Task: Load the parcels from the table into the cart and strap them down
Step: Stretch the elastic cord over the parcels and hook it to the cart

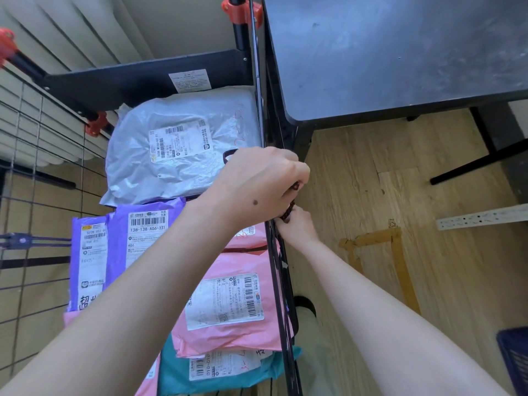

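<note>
Strapping seemed the step in hand: parcels (228,304) lay inside the cart (278,281), next to the table (400,52). The left hand (257,184) gripped a dark red cord (288,211) at the cart's right rail, fingers curled; the right hand (297,227) pinched it just below. Next move likely needed hooking, then tensioning across.

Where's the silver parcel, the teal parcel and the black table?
silver parcel (180,141): head view, its white label
teal parcel (174,372): head view, bare plastic left of label
black table (385,52): head view, bare tabletop
</note>
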The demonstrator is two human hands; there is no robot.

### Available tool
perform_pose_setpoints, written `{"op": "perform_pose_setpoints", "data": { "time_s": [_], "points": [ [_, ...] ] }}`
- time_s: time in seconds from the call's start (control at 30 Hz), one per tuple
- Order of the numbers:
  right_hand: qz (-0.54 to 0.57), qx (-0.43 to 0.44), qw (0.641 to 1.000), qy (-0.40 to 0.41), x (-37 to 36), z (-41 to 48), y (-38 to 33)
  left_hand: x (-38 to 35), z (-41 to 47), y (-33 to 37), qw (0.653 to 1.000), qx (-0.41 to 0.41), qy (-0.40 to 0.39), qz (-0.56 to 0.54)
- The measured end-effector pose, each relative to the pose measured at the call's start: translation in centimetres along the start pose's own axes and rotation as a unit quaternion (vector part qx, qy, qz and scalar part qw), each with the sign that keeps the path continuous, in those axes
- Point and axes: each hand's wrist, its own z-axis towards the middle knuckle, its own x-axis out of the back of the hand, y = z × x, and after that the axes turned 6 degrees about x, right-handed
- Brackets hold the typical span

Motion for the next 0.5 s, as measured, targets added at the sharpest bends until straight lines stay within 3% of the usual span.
{"op": "perform_pose_setpoints", "data": {
  "time_s": [0.27,0.5],
  "points": [
    [0.030,0.001,1.000,-0.007,2.2,-1.3,-2.0,0.3,-0.9,0.1,0.999,0.018,0.015,-0.029],
    [-0.002,0.065,0.998,-0.004,4.4,-3.9,-5.1,2.1,-2.8,-0.6,0.995,0.087,0.013,-0.036]
  ]
}}
